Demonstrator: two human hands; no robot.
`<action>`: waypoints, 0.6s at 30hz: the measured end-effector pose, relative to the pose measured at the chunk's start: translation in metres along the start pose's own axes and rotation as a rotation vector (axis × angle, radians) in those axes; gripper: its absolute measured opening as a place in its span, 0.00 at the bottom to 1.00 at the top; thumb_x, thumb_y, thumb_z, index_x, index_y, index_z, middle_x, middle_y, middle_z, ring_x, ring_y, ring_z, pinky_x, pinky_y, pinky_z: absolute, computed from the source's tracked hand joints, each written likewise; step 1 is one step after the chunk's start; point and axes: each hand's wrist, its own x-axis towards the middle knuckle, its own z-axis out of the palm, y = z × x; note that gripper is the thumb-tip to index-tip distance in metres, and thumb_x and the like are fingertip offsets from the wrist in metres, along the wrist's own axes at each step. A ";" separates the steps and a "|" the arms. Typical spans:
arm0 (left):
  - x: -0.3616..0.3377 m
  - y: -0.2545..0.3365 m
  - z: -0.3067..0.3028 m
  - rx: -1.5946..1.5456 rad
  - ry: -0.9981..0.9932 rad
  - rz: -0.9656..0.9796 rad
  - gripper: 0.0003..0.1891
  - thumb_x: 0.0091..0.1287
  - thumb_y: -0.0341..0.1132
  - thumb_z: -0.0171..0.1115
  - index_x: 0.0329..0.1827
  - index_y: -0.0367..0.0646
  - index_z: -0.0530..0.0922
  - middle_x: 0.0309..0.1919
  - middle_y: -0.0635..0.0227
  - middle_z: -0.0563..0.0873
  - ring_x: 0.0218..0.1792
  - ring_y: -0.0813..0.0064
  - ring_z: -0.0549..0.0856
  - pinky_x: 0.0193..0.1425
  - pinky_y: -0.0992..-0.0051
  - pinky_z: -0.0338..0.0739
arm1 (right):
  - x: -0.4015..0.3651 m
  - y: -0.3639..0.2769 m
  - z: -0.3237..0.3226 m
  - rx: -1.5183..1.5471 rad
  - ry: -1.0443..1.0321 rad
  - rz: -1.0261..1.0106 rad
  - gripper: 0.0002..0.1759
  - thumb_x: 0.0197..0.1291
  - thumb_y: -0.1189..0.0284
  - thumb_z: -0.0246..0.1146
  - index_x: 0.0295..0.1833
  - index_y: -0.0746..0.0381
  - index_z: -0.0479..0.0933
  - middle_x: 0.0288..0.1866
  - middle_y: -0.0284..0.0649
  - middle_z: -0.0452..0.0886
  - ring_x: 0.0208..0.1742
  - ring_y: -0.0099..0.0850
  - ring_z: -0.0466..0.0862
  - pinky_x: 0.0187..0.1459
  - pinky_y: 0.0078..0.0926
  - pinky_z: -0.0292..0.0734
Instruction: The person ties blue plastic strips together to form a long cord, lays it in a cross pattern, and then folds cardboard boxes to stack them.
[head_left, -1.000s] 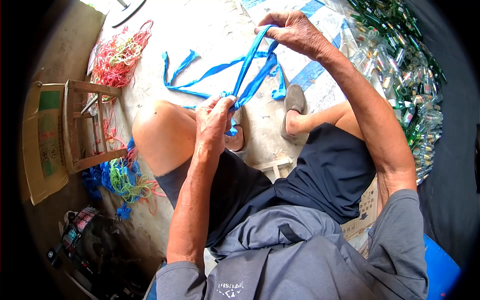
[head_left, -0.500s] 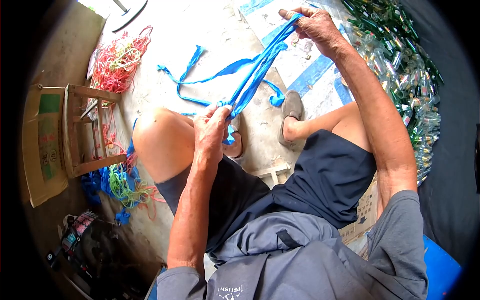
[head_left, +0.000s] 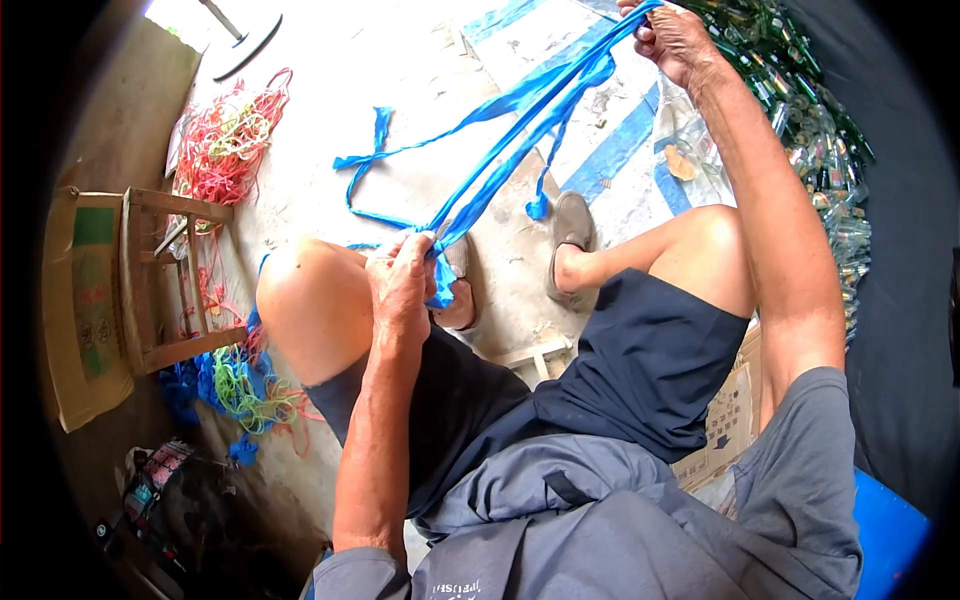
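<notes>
Several lengths of a blue plastic strip (head_left: 530, 130) stretch taut between my two hands. My left hand (head_left: 402, 275) pinches them above the left knee, and a short blue end hangs below its fingers. Up at the top right, my right hand (head_left: 675, 40) is closed around the other end, with the strip looped at its fingertips. One loose tail runs left and lies curled on the floor. Another hangs down from the middle, its end near the right shoe (head_left: 572, 220).
Tangled red and yellow cords (head_left: 228, 140) lie at left, near a wooden stool (head_left: 180, 280) and cardboard (head_left: 85, 310). Green and blue strips (head_left: 245, 385) are heaped below. Many glass bottles (head_left: 820, 150) are piled at right beside a blue-and-white striped sheet (head_left: 610, 150).
My right hand has moved up and right, drawing the blue strips out longer. My left hand has shifted slightly left and down. The hanging tail has swung with the pull.
</notes>
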 end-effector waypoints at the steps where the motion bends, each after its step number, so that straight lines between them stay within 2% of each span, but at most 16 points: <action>1: 0.000 0.000 0.001 -0.001 0.013 0.001 0.12 0.71 0.32 0.65 0.29 0.48 0.71 0.16 0.80 0.67 0.14 0.87 0.61 0.18 0.80 0.53 | 0.004 -0.002 -0.008 0.051 -0.032 -0.020 0.07 0.71 0.64 0.65 0.39 0.52 0.83 0.24 0.24 0.78 0.19 0.17 0.71 0.19 0.20 0.66; 3: 0.001 -0.002 0.000 -0.011 0.020 0.016 0.13 0.72 0.33 0.63 0.29 0.49 0.70 0.16 0.80 0.66 0.14 0.87 0.60 0.18 0.80 0.53 | 0.017 -0.009 -0.018 0.128 -0.069 -0.039 0.06 0.72 0.71 0.61 0.42 0.55 0.83 0.25 0.25 0.81 0.19 0.16 0.73 0.19 0.21 0.69; 4: 0.002 -0.002 0.000 -0.007 0.011 0.021 0.13 0.72 0.33 0.63 0.29 0.49 0.70 0.16 0.80 0.66 0.14 0.87 0.60 0.18 0.80 0.53 | 0.023 -0.014 -0.025 0.105 -0.138 -0.042 0.06 0.71 0.71 0.61 0.43 0.56 0.83 0.26 0.25 0.81 0.20 0.15 0.75 0.19 0.20 0.69; 6: 0.003 -0.001 0.000 0.003 -0.005 0.030 0.13 0.72 0.33 0.63 0.29 0.49 0.70 0.16 0.80 0.66 0.14 0.87 0.60 0.18 0.80 0.53 | 0.033 -0.022 -0.037 0.142 -0.217 -0.009 0.05 0.70 0.70 0.62 0.45 0.55 0.84 0.27 0.26 0.83 0.21 0.16 0.76 0.20 0.21 0.71; 10: 0.005 -0.003 0.000 -0.043 0.020 0.047 0.10 0.71 0.31 0.62 0.29 0.43 0.77 0.16 0.79 0.71 0.13 0.88 0.63 0.17 0.81 0.53 | 0.024 -0.040 -0.034 0.141 -0.148 -0.022 0.06 0.71 0.68 0.63 0.45 0.54 0.84 0.30 0.27 0.85 0.22 0.17 0.77 0.22 0.22 0.75; 12: 0.004 -0.003 -0.001 -0.063 0.019 0.047 0.11 0.72 0.32 0.62 0.29 0.43 0.76 0.16 0.80 0.70 0.13 0.89 0.63 0.17 0.81 0.53 | 0.025 -0.047 -0.037 0.099 -0.137 -0.019 0.06 0.72 0.66 0.63 0.44 0.54 0.85 0.32 0.27 0.87 0.23 0.19 0.78 0.23 0.23 0.77; 13: 0.005 -0.002 0.000 -0.067 0.023 0.047 0.11 0.72 0.32 0.62 0.29 0.43 0.76 0.16 0.80 0.70 0.13 0.89 0.63 0.17 0.81 0.53 | 0.035 -0.048 -0.034 0.058 -0.051 0.029 0.06 0.72 0.65 0.64 0.44 0.53 0.85 0.33 0.27 0.87 0.24 0.21 0.79 0.25 0.26 0.79; 14: 0.004 -0.002 0.000 -0.070 0.027 0.045 0.11 0.72 0.32 0.62 0.29 0.43 0.76 0.16 0.80 0.70 0.13 0.89 0.63 0.16 0.81 0.53 | 0.039 -0.047 -0.035 0.078 -0.061 0.034 0.06 0.72 0.64 0.64 0.45 0.52 0.84 0.33 0.27 0.87 0.24 0.21 0.79 0.25 0.26 0.79; 15: 0.004 -0.001 0.000 -0.036 0.021 0.033 0.11 0.72 0.33 0.62 0.30 0.47 0.73 0.17 0.80 0.67 0.14 0.87 0.61 0.17 0.81 0.54 | 0.043 -0.045 -0.037 0.099 -0.072 0.040 0.06 0.72 0.64 0.65 0.46 0.52 0.84 0.33 0.27 0.87 0.25 0.21 0.79 0.25 0.27 0.79; 18: 0.005 -0.003 -0.002 -0.054 -0.001 0.048 0.11 0.73 0.33 0.62 0.30 0.47 0.73 0.17 0.79 0.68 0.15 0.87 0.62 0.18 0.81 0.55 | 0.034 -0.050 -0.028 0.187 -0.161 0.030 0.06 0.72 0.62 0.66 0.50 0.48 0.83 0.33 0.27 0.87 0.26 0.21 0.81 0.27 0.28 0.80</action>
